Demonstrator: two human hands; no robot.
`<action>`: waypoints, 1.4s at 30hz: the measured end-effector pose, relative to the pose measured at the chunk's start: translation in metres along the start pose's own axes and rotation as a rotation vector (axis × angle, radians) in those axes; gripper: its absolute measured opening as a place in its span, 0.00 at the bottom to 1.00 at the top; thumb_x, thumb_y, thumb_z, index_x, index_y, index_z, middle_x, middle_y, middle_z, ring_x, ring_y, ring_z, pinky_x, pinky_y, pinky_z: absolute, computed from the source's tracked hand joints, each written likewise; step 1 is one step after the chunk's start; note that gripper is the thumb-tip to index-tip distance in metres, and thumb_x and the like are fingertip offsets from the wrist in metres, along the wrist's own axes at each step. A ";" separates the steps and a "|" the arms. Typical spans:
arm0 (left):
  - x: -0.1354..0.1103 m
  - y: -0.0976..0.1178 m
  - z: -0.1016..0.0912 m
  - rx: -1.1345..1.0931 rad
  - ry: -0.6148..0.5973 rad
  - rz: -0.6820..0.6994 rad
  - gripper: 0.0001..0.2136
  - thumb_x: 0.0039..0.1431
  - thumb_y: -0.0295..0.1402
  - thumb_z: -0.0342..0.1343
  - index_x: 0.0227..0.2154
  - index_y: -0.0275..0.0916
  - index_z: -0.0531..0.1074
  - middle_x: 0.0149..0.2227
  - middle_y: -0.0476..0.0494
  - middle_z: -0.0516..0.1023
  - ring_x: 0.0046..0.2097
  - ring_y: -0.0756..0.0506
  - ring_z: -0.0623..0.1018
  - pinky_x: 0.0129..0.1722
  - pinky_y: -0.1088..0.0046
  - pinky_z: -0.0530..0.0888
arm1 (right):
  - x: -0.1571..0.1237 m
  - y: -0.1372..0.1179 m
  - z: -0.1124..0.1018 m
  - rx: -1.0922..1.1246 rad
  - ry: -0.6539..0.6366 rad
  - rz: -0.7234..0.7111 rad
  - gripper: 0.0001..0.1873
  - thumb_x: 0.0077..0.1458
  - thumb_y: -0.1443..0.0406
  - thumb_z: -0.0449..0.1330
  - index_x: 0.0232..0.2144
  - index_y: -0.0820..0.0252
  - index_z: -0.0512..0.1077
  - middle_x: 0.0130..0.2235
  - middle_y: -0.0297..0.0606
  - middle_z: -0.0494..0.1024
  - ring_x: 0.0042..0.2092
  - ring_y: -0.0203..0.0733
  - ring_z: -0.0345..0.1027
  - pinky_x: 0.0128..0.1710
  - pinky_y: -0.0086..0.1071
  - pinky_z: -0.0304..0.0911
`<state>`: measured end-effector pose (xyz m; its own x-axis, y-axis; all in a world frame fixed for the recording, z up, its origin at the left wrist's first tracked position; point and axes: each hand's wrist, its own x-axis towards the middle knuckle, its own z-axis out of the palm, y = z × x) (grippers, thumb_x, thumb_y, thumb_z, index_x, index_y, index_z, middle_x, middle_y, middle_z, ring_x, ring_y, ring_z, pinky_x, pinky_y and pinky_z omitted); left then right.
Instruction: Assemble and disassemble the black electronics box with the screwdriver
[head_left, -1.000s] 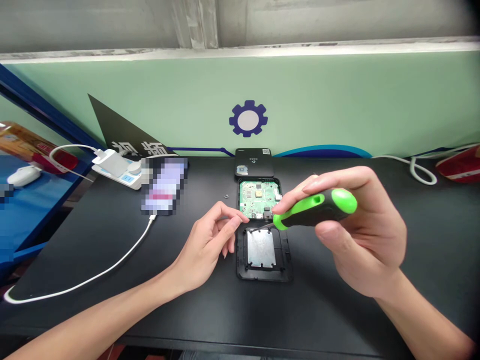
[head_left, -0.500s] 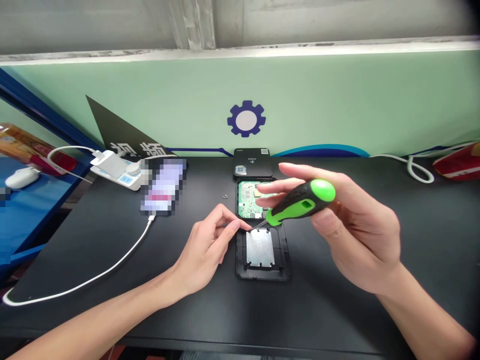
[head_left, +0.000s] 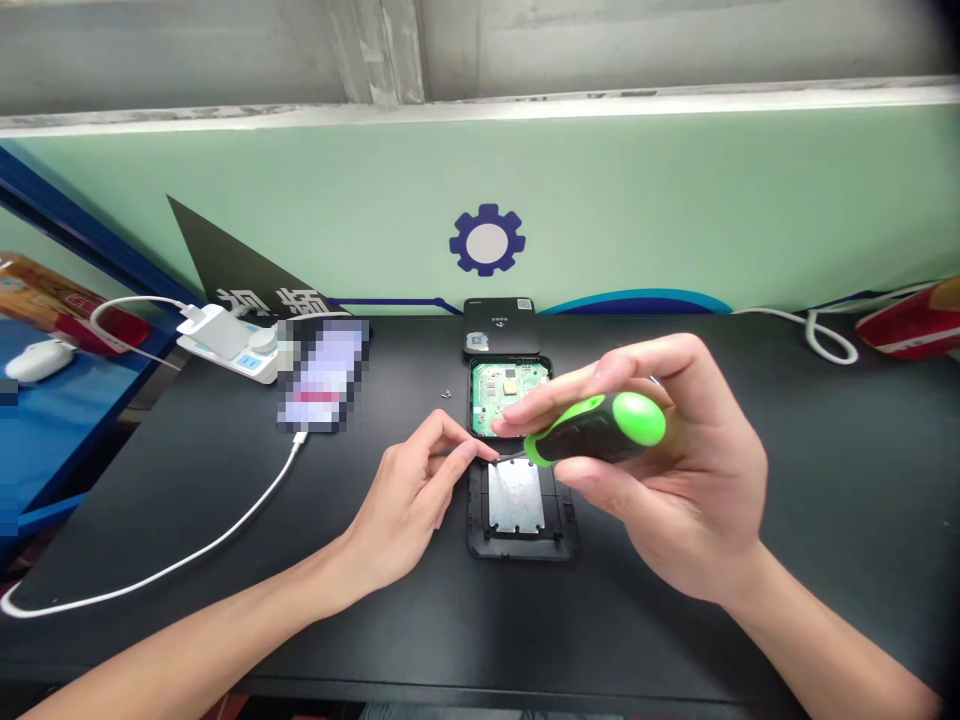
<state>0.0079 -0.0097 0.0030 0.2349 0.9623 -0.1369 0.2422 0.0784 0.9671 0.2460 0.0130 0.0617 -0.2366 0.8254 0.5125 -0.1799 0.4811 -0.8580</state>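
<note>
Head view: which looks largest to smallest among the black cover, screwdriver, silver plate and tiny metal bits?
1. Black cover and screwdriver: unsure, since the screwdriver is nearer the camera.
2. Silver plate
3. Tiny metal bits

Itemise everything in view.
desk: 1, black, below
cover: 1, black, front
metal plate: 1, silver, on cover
screwdriver: 1, green-black, at cover
case: 1, black, centre
circuit board: 1, green, in case
box: 1, black, rear
screws: few, silvery, on desk
phone: 1, pixelated, left
cables: several, white, both sides
power strip: 1, white, left
packages: 2, reddish, both sides
table: 1, blue, left
panel: 1, green, rear
left hand: 1, at screwdriver
right hand: 1, holding screwdriver
</note>
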 end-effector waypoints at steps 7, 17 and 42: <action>0.001 0.002 -0.001 -0.010 -0.001 -0.003 0.15 0.82 0.50 0.58 0.45 0.43 0.77 0.28 0.52 0.79 0.22 0.52 0.68 0.23 0.76 0.62 | 0.001 0.003 0.000 0.076 -0.043 0.068 0.18 0.71 0.57 0.73 0.59 0.46 0.76 0.38 0.38 0.84 0.35 0.50 0.79 0.37 0.45 0.81; 0.000 0.002 -0.002 0.013 -0.018 0.007 0.16 0.83 0.52 0.55 0.45 0.45 0.74 0.30 0.53 0.79 0.23 0.52 0.68 0.24 0.75 0.64 | -0.003 -0.006 0.000 0.117 -0.136 0.104 0.18 0.78 0.53 0.58 0.58 0.52 0.82 0.47 0.48 0.82 0.46 0.56 0.79 0.49 0.52 0.82; 0.000 0.003 -0.002 -0.023 -0.021 -0.013 0.14 0.83 0.49 0.57 0.45 0.44 0.73 0.46 0.48 0.88 0.24 0.55 0.69 0.24 0.77 0.67 | -0.003 0.000 0.002 0.167 -0.084 0.127 0.11 0.75 0.58 0.68 0.55 0.52 0.80 0.52 0.46 0.80 0.52 0.57 0.78 0.55 0.52 0.76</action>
<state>0.0069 -0.0089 0.0059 0.2517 0.9556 -0.1533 0.2236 0.0967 0.9699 0.2444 0.0098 0.0599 -0.3446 0.8454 0.4082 -0.2974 0.3141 -0.9016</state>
